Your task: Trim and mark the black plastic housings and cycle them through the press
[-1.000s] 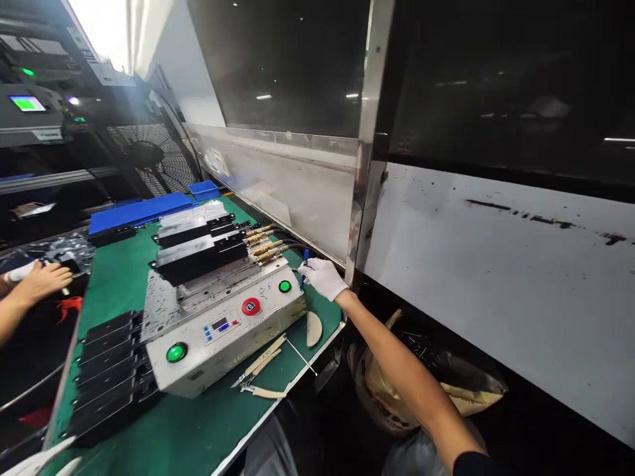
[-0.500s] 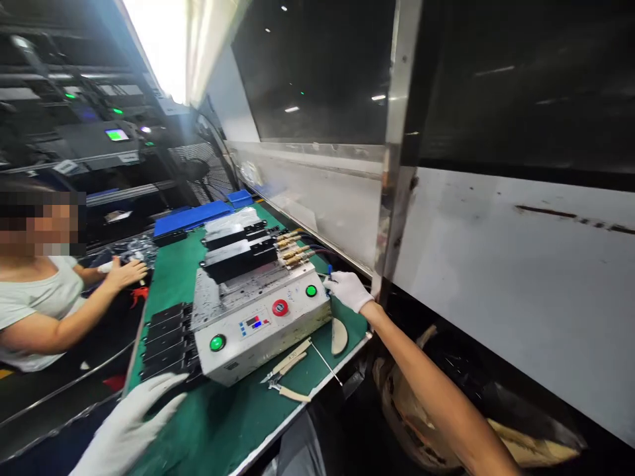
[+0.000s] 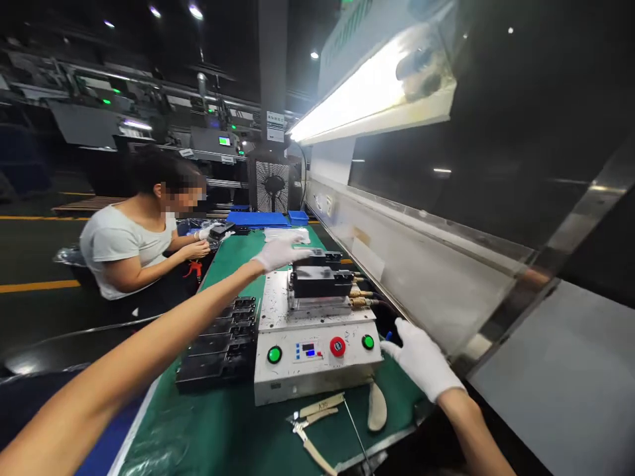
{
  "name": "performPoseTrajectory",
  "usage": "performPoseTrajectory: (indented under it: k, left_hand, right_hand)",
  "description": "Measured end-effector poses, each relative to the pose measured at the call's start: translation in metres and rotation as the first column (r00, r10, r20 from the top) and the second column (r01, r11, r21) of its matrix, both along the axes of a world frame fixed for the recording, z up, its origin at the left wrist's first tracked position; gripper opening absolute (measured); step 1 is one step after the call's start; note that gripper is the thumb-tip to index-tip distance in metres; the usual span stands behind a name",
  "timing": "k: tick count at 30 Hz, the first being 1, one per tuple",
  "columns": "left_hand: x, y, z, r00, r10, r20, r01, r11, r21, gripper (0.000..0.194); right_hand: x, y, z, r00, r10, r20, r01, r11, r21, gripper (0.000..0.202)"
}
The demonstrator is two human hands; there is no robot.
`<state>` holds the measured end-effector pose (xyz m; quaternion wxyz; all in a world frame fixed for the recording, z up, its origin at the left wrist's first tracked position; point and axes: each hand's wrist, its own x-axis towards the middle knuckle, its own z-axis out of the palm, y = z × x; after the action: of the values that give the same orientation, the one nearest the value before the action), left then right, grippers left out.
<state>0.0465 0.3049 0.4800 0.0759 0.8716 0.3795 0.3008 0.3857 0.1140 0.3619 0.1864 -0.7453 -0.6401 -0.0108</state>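
Green matting covers a factory workbench as a gloved left hand, fingers extended, reaches beside black housings atop a push-button control box. At right, a gloved right hand spreads open near a blue object; whether either hand makes contact is unclear.

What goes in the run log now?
left white-gloved hand: near black oblong block | right white-gloved hand: open, beside silver metal control box

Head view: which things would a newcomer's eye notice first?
Probably the long glaring white lamp, upper right. Next, the round red button between two round green ones on the grey metal box. Then white-gloved left hand near black oblong blocks, right hand beside the box.
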Motion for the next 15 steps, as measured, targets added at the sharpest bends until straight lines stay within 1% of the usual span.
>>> performPoseTrajectory:
  k: [1, 2, 3, 4, 5, 6, 8, 10, 11, 13, 15]
  left_hand:
    - [0.01, 0.011, 0.002, 0.997, -0.048, -0.054, 0.048, 0.999, -0.017, 0.078]
    - [0.02, 0.022, 0.003, 0.989, -0.085, -0.121, 0.079, 0.996, -0.051, 0.076]
    - [0.028, 0.032, 0.003, 0.976, -0.107, -0.192, 0.089, 0.991, -0.102, 0.066]
    - [0.035, 0.042, 0.002, 0.964, -0.108, -0.242, 0.077, 0.988, -0.134, 0.057]
    - [0.04, 0.052, 0.001, 0.952, -0.108, -0.285, 0.061, 0.984, -0.166, 0.051]
    - [0.043, 0.061, 0.001, 0.944, -0.102, -0.314, 0.043, 0.981, -0.19, 0.048]
    - [0.047, 0.074, 0.0, 0.939, -0.082, -0.334, 0.007, 0.976, -0.218, 0.043]
    - [0.049, 0.08, -0.001, 0.943, -0.07, -0.325, -0.008, 0.972, -0.234, 0.037]
    - [0.049, 0.08, -0.002, 0.946, -0.069, -0.315, -0.01, 0.971, -0.24, 0.035]
    - [0.049, 0.079, -0.004, 0.954, -0.067, -0.292, -0.009, 0.968, -0.251, 0.032]
    - [0.048, 0.076, -0.006, 0.964, -0.056, -0.261, -0.012, 0.967, -0.254, 0.028]
  right_hand:
    - [-0.007, 0.006, 0.016, 1.0, 0.007, 0.02, -0.009, 0.992, 0.127, 0.058]
    - [-0.017, 0.015, 0.033, 0.999, 0.043, 0.032, -0.049, 0.966, 0.254, 0.058]
    - [-0.029, 0.029, 0.048, 0.993, 0.11, 0.045, -0.118, 0.929, 0.351, 0.055]
    - [-0.042, 0.045, 0.062, 0.978, 0.197, 0.066, -0.207, 0.894, 0.397, 0.053]
    - [-0.055, 0.064, 0.074, 0.953, 0.289, 0.095, -0.303, 0.87, 0.388, 0.053]
    - [-0.069, 0.083, 0.084, 0.917, 0.378, 0.126, -0.398, 0.856, 0.33, 0.055]
    - [-0.092, 0.12, 0.097, 0.844, 0.513, 0.158, -0.533, 0.835, 0.139, 0.061]
    - [-0.104, 0.148, 0.103, 0.81, 0.571, 0.133, -0.573, 0.819, -0.026, 0.068]
    - [-0.107, 0.157, 0.104, 0.808, 0.58, 0.108, -0.575, 0.815, -0.071, 0.071]
    - [-0.107, 0.165, 0.103, 0.811, 0.581, 0.07, -0.575, 0.813, -0.097, 0.071]
    - [-0.106, 0.164, 0.099, 0.812, 0.581, 0.058, -0.577, 0.813, -0.079, 0.068]
